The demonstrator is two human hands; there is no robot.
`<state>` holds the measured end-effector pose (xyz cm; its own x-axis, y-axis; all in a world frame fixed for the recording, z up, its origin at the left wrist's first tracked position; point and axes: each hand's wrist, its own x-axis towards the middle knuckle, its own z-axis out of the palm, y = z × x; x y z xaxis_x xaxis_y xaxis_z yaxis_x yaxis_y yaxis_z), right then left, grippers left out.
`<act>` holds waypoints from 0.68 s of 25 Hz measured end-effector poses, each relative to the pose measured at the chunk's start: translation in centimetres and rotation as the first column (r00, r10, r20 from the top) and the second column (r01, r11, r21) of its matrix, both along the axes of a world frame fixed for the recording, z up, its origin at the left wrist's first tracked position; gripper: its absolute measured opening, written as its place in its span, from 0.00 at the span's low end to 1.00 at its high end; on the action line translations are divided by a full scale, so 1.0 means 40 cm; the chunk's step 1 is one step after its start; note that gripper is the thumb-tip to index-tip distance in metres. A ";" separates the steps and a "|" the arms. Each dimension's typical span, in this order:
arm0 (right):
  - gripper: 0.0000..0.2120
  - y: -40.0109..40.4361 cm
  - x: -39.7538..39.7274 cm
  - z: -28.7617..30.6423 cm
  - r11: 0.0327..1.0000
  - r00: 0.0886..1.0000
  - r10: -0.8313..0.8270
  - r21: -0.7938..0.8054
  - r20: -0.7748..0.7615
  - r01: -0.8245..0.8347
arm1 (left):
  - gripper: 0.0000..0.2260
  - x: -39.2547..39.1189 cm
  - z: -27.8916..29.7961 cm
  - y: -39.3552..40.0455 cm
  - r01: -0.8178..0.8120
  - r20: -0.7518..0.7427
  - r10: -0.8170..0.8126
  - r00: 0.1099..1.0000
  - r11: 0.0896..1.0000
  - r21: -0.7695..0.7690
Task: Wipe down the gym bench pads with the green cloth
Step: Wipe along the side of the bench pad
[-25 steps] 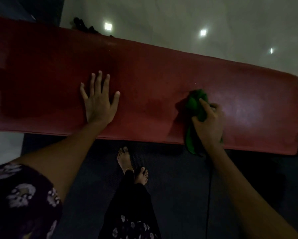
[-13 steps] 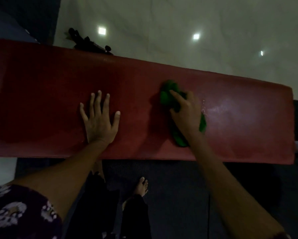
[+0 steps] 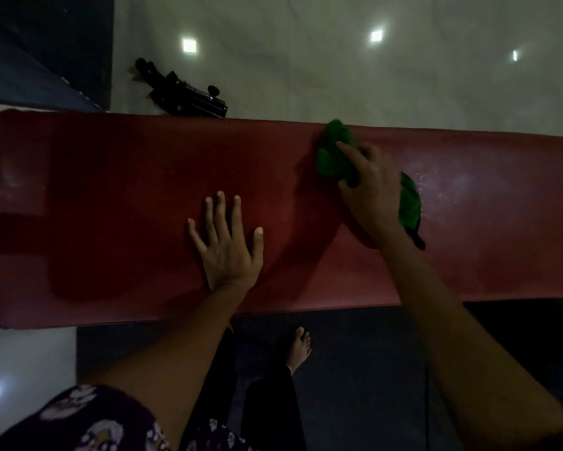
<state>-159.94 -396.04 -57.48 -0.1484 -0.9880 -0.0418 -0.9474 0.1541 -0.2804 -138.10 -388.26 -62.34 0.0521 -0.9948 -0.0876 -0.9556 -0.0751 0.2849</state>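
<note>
Mid-wipe: green cloth [image 3: 333,157] bunched in right hand [image 3: 369,190] at red pad [image 3: 110,190] far edge, left hand [image 3: 228,245] flat, bracing; finished share unclear.

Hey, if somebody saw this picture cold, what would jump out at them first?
The long red bench pad runs across the middle of the frame. Near its far edge, right of centre, the right hand grips a bright green cloth against it. The left hand lies flat on the pad, fingers spread, near the middle.
</note>
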 end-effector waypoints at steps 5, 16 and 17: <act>0.26 -0.082 0.015 0.010 0.860 0.870 -0.493 0.135 -0.026 0.491 | 0.28 0.006 0.005 -0.006 0.024 0.012 -0.024 1.000 1.000 0.017; 0.27 -0.143 0.345 0.045 0.864 0.909 -0.404 0.283 -0.100 0.415 | 0.34 0.366 0.036 -0.109 -0.113 0.044 0.111 0.993 0.992 0.055; 0.27 -0.155 0.408 0.042 0.885 0.935 -0.339 0.302 -0.102 0.354 | 0.34 0.373 0.030 -0.105 -0.101 0.060 0.097 0.993 0.993 0.068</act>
